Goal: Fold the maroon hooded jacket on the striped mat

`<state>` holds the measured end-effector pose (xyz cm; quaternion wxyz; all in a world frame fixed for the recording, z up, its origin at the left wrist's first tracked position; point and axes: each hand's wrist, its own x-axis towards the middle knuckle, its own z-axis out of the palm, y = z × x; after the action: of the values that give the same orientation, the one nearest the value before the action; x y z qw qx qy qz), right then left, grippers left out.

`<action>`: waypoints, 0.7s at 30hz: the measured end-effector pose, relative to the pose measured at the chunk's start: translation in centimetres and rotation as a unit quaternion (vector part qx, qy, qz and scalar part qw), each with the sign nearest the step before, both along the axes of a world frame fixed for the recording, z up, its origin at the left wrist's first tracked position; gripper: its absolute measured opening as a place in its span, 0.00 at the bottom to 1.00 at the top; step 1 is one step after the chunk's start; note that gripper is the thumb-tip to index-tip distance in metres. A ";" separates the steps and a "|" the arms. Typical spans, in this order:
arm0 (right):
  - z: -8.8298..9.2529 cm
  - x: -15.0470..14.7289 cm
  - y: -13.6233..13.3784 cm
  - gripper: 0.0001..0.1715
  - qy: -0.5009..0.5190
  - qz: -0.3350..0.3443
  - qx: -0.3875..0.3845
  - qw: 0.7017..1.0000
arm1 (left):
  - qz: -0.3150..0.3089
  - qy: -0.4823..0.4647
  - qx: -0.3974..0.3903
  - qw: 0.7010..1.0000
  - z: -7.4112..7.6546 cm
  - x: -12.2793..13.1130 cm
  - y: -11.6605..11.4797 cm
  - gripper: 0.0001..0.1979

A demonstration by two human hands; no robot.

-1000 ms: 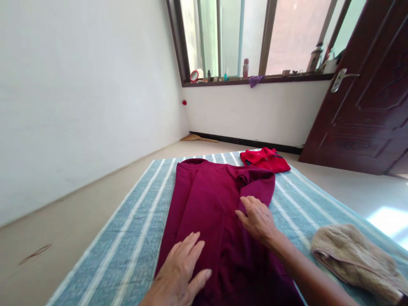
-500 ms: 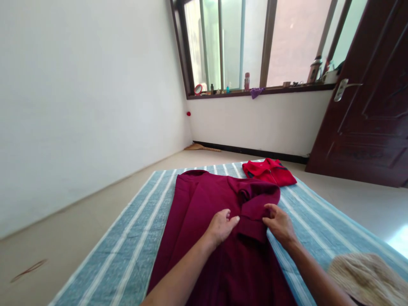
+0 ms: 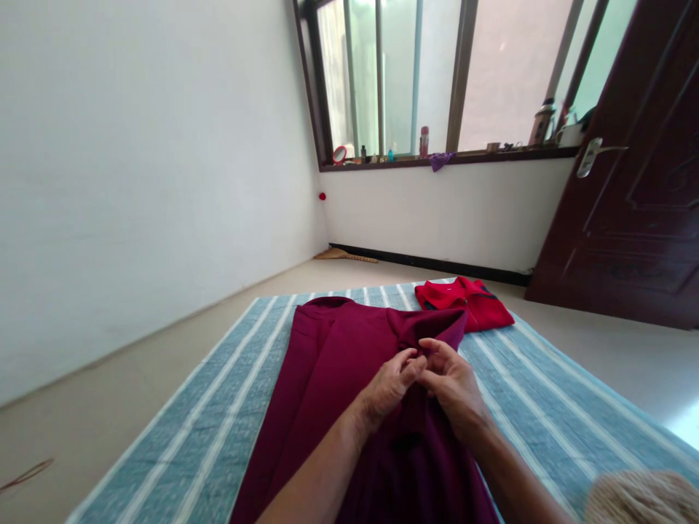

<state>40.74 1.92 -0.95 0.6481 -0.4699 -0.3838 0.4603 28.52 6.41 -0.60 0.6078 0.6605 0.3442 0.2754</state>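
A maroon long-sleeved garment (image 3: 338,378) lies spread over a blue-and-white striped cloth (image 3: 218,407), its collar end away from me. One sleeve is bent back over its right side. On that sleeve, my left hand (image 3: 390,382) and my right hand (image 3: 451,382) meet, fingertips close together. Both hands are closed in a pinch on the sleeve's fabric, which bunches between them. The fingertips partly hide the cloth they grip. A folded red garment with dark trim (image 3: 464,302) rests just beyond, at the far right corner.
A beige knitted item (image 3: 641,498) sits at the lower right. On the floor by the wall lies a broom (image 3: 344,255). A dark red door (image 3: 628,218) stands at the right. Bottles and small items line the windowsill (image 3: 404,161).
My right hand has moved left to meet my left hand. The sleeve, flat between them before, is now gathered. The view has shifted slightly.
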 end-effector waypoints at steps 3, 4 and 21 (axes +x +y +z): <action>-0.3 -0.6 0.2 0.30 0.093 0.013 -0.023 0.995 | -0.062 -0.022 0.025 0.998 1.5 -1.2 -1.6 0.45; -0.4 -0.7 0.2 0.30 0.112 0.021 -0.027 0.993 | -0.067 -0.028 0.020 0.997 1.6 -1.4 -1.8 0.44; -9.8 4.9 -7.2 0.19 -0.462 0.034 -0.260 0.847 | 0.160 -0.033 0.000 0.987 4.7 -4.9 1.4 0.13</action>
<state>45.62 -5.27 -10.74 0.2339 -0.7661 -0.5212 0.2945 23.66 7.79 4.08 0.5668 0.5876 0.4248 0.3910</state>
